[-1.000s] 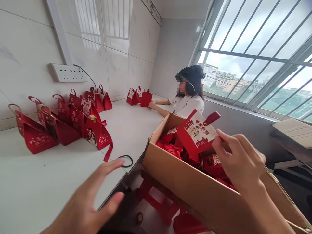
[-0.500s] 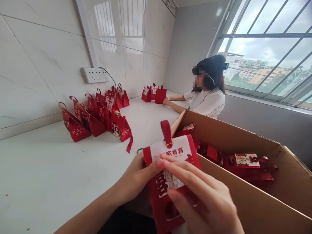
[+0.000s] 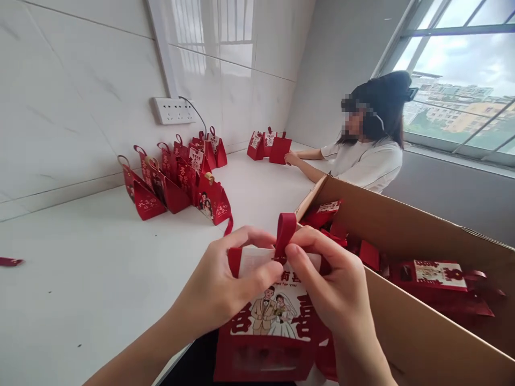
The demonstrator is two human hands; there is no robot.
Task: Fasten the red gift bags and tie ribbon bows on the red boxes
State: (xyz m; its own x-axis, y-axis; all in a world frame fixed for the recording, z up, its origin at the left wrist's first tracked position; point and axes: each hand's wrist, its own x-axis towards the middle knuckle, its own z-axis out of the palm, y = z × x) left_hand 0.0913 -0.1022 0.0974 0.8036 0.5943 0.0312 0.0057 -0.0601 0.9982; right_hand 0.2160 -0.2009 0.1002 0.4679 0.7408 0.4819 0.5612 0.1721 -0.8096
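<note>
A red paper gift box [image 3: 263,351] with a bride-and-groom picture and a small clear window hangs upright before me. Its dark red ribbon loop [image 3: 286,228] stands up from the top edge. My left hand [image 3: 229,281] grips that edge from the left, thumb in front and fingers behind, its thumb tip close to the ribbon's base. With thumb and forefinger my right hand [image 3: 336,279] pinches the ribbon low down, near where it meets the box. The fingers hide part of the printed lettering.
Several finished-looking red boxes [image 3: 179,185] stand on the white table [image 3: 100,289] by the wall. A cardboard carton [image 3: 418,225] at right holds more red boxes. Across the table a person [image 3: 370,155] holds a red box [image 3: 280,150]. A socket strip [image 3: 175,111] is on the wall.
My right hand has moved from the front of the box up to the ribbon and pinches it. The box's printed face now shows more fully. The view has shifted left.
</note>
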